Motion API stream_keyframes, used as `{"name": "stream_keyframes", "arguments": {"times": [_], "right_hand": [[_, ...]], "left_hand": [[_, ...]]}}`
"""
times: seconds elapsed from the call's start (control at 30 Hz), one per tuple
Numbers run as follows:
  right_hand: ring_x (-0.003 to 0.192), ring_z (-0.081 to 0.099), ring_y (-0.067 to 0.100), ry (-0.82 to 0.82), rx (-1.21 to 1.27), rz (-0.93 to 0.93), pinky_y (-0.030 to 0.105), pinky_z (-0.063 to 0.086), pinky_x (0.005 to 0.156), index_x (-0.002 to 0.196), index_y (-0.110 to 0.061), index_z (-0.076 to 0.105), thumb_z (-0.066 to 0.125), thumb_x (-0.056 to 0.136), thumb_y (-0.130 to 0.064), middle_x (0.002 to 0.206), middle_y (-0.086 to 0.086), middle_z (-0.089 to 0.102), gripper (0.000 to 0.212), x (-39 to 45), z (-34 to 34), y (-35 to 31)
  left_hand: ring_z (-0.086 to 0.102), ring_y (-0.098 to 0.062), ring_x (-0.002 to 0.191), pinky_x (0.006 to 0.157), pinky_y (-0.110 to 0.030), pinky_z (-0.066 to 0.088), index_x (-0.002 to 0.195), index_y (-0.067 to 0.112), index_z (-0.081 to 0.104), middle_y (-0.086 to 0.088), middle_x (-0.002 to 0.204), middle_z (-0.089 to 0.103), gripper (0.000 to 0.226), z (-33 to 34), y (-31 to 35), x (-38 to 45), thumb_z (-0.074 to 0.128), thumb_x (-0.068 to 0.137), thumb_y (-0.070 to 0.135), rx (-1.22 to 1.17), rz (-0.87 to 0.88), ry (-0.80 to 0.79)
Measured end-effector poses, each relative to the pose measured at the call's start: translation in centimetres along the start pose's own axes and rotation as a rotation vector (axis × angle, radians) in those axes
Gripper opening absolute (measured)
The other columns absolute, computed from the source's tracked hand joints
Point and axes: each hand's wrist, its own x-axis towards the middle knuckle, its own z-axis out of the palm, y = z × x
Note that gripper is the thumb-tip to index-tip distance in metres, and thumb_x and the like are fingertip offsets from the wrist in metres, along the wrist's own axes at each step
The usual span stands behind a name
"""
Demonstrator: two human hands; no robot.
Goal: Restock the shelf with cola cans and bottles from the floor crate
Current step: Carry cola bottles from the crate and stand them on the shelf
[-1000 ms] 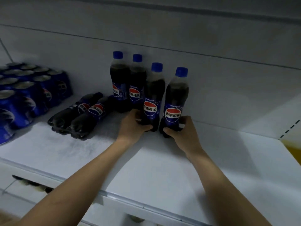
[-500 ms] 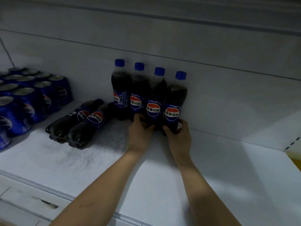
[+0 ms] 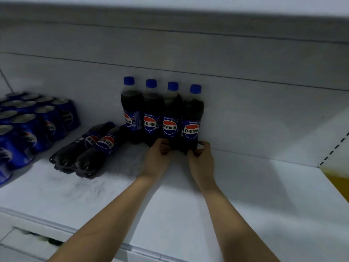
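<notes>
Several dark cola bottles with blue caps stand upright in a row against the back wall of the white shelf (image 3: 255,195). My left hand (image 3: 158,160) grips the base of the third bottle (image 3: 170,114) from the front. My right hand (image 3: 201,160) curls round the base of the rightmost bottle (image 3: 192,116), thumb on its left side and fingers on its right. Two more cola bottles (image 3: 88,150) lie on their sides to the left of the row, bases toward me. The floor crate is out of view.
Blue cola cans (image 3: 37,127) are packed in rows at the shelf's far left. The shelf's front edge (image 3: 132,248) runs across the bottom. To the right of the row lies bare shelf, up to a yellow patch (image 3: 338,182) at the far right.
Both hands have pushed the two right-hand bottles back to the wall, in line with the other upright ones. The view has shifted downward.
</notes>
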Motion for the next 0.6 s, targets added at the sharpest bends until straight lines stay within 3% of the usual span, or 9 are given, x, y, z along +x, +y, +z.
{"name": "stream_keyframes", "arguments": {"times": [0.07, 0.2, 0.27, 0.37, 0.47, 0.6], "right_hand": [[0.078, 0.057, 0.000, -0.066, 0.029, 0.028, 0.026, 0.042, 0.076, 0.134, -0.022, 0.043, 0.057, 0.096, -0.012, 0.084, -0.012, 0.061, 0.042, -0.4, -0.9, -0.1], [0.109, 0.060, 0.018, -0.210, 0.066, 0.056, 0.030, 0.045, 0.094, 0.126, -0.029, 0.039, 0.054, 0.097, -0.012, 0.103, -0.015, 0.059, 0.037, -2.1, -2.9, -0.3], [0.121, 0.054, 0.020, -0.250, 0.059, 0.060, 0.033, 0.043, 0.103, 0.135, -0.023, 0.041, 0.056, 0.097, -0.015, 0.122, -0.007, 0.056, 0.041, -3.3, -3.8, -0.4], [0.130, 0.048, 0.017, -0.274, 0.051, 0.032, 0.037, 0.040, 0.112, 0.143, -0.020, 0.042, 0.057, 0.098, -0.021, 0.141, -0.002, 0.051, 0.047, -5.3, -5.7, -0.6], [0.129, 0.049, 0.016, -0.264, 0.074, 0.011, 0.036, 0.040, 0.110, 0.144, -0.023, 0.044, 0.055, 0.100, -0.028, 0.145, -0.003, 0.050, 0.046, -7.0, -8.2, -0.4], [0.124, 0.050, 0.012, -0.203, 0.135, 0.035, 0.025, 0.036, 0.096, 0.144, -0.024, 0.047, 0.045, 0.104, -0.035, 0.142, -0.006, 0.052, 0.042, -9.1, -12.3, -0.4]], "left_hand": [[0.062, -0.009, 0.082, 0.069, -0.010, 0.044, 0.107, 0.018, 0.059, 0.006, 0.087, 0.065, 0.027, -0.2, 0.6, -0.8, 0.061, 0.085, 0.002, 0.021, 0.007, -0.016], [0.063, -0.012, 0.093, 0.071, -0.004, 0.044, 0.117, 0.011, 0.062, 0.002, 0.101, 0.067, 0.028, 0.5, 3.1, -3.6, 0.063, 0.089, 0.004, 0.060, 0.032, -0.019], [0.058, -0.007, 0.089, 0.068, 0.001, 0.039, 0.118, 0.011, 0.062, 0.004, 0.100, 0.063, 0.028, 1.2, 4.6, -5.4, 0.060, 0.092, 0.004, 0.097, 0.046, -0.041], [0.057, -0.010, 0.102, 0.074, -0.004, 0.037, 0.126, 0.015, 0.059, 0.003, 0.111, 0.061, 0.028, 2.4, 5.7, -8.1, 0.055, 0.098, 0.012, 0.101, 0.024, -0.108], [0.058, -0.012, 0.108, 0.072, -0.002, 0.037, 0.126, 0.017, 0.061, 0.004, 0.115, 0.062, 0.027, 3.4, 6.4, -10.7, 0.054, 0.100, 0.022, 0.028, 0.005, -0.081], [0.054, -0.016, 0.119, 0.093, -0.025, 0.035, 0.132, 0.023, 0.058, 0.002, 0.127, 0.061, 0.034, 5.0, 7.6, -13.4, 0.042, 0.103, 0.033, -0.134, -0.073, -0.147]]}}
